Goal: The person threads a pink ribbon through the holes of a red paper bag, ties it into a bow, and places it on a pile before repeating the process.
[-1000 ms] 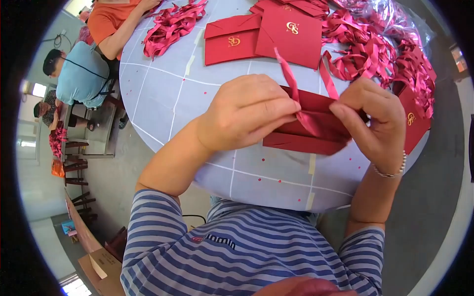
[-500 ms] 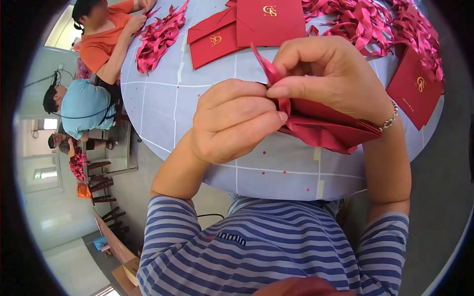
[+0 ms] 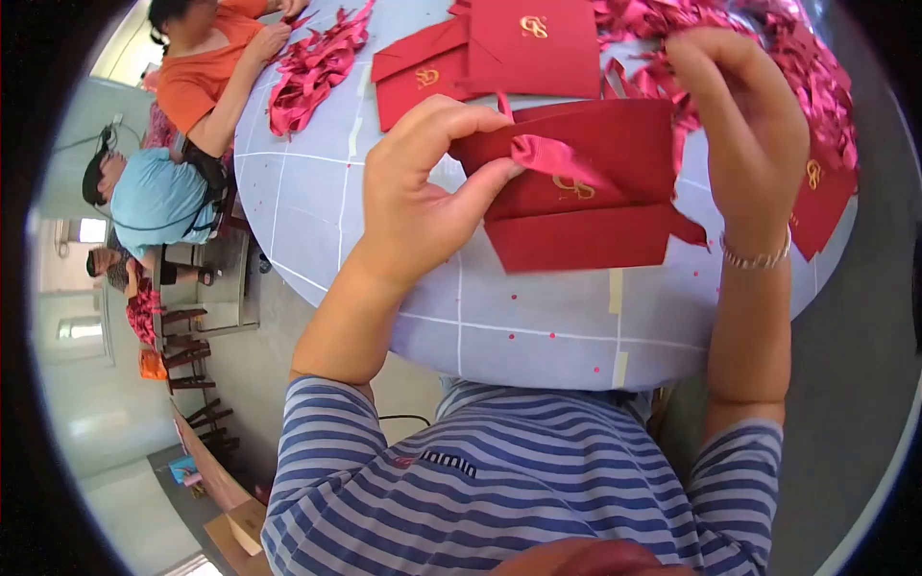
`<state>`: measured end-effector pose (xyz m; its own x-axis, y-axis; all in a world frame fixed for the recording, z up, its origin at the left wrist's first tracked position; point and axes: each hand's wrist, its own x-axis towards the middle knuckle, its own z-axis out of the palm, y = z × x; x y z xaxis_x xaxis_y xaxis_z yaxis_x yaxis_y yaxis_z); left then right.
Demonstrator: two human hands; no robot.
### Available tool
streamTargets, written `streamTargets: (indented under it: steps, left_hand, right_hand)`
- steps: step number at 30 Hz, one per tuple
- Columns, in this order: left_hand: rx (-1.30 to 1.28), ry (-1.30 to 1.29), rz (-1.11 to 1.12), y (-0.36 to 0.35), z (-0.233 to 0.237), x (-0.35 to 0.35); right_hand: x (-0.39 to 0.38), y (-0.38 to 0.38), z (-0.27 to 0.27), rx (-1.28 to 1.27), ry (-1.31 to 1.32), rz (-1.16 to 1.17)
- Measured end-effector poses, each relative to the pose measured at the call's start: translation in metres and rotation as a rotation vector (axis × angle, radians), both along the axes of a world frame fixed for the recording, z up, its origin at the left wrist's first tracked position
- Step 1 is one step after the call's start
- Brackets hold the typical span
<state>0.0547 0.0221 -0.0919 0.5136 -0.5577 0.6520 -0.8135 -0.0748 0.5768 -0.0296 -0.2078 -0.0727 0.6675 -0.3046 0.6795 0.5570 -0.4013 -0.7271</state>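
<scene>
A red paper gift bag (image 3: pixel 586 238) with a gold logo is held up over the table, tilted towards me. My left hand (image 3: pixel 408 192) pinches its upper left edge between thumb and fingers, where a pink satin ribbon (image 3: pixel 552 158) crosses the front and partly covers the logo. Another ribbon end sticks out at the bag's lower right. To the right of the bag and apart from it, my right hand (image 3: pixel 754 134) is raised with bent fingers and a gap beside the thumb. I see nothing held in it.
More red bags (image 3: pixel 538 48) lie flat at the back, with another bag (image 3: pixel 816 206) at the right. Pink ribbons are heaped at the back right (image 3: pixel 807 77) and back left (image 3: pixel 317 72). A person in orange (image 3: pixel 206 77) sits at the table's left; others are farther off.
My right hand has come off the ribbon and moved up and right. The bag has swung round, so its logo front now faces me, while my left hand has changed its grip to the edge.
</scene>
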Motion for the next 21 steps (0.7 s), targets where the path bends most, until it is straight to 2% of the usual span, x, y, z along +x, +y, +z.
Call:
streamTargets:
  steps: [1,3,5,7,8,10,11,13,16,17,18,19,21]
  left_hand:
    - [-0.009,-0.003,0.029,-0.001,-0.002,0.004]
    - [0.041,0.116,0.068,0.0,-0.005,0.008]
    - [0.056,0.191,0.058,0.001,-0.013,0.013]
    - [0.087,0.09,0.024,0.004,-0.019,0.025]
    - [0.151,0.226,0.011,0.005,-0.017,0.025]
    - [0.109,0.146,-0.067,0.005,-0.038,0.041]
    - [0.187,0.234,-0.071,0.009,-0.032,0.042]
    - [0.227,0.22,0.014,0.006,-0.034,0.038]
    - [0.307,0.26,0.116,0.002,-0.036,0.037]
    - [0.364,0.278,0.136,0.003,-0.035,0.036]
    - [0.301,0.139,0.171,0.002,-0.044,0.036]
    - [0.297,0.134,0.178,0.002,-0.048,0.037]
    - [0.283,0.092,0.143,-0.002,-0.054,0.039]
  right_hand:
    - [-0.003,-0.001,0.003,-0.154,-0.019,-0.106]
    - [0.001,0.01,-0.001,-0.543,-0.138,-0.102]
    - [0.0,0.028,-0.011,-0.651,0.13,-0.028]
    - [0.009,0.036,-0.023,-0.717,0.169,-0.031]
    - [0.013,0.037,-0.025,-0.75,0.209,-0.034]
    - [0.013,0.047,-0.027,-0.51,0.337,0.065]
    - [0.016,0.05,-0.029,-0.467,0.265,0.116]
    - [0.008,0.055,-0.018,-0.349,0.222,0.248]
    - [0.0,0.07,-0.001,0.022,0.356,0.493]
    - [0.004,0.072,0.006,0.009,0.345,0.505]
    - [0.008,0.072,0.012,0.06,0.337,0.619]
    - [0.011,0.074,0.018,0.114,0.328,0.728]
    - [0.016,0.09,0.039,0.073,0.319,0.673]
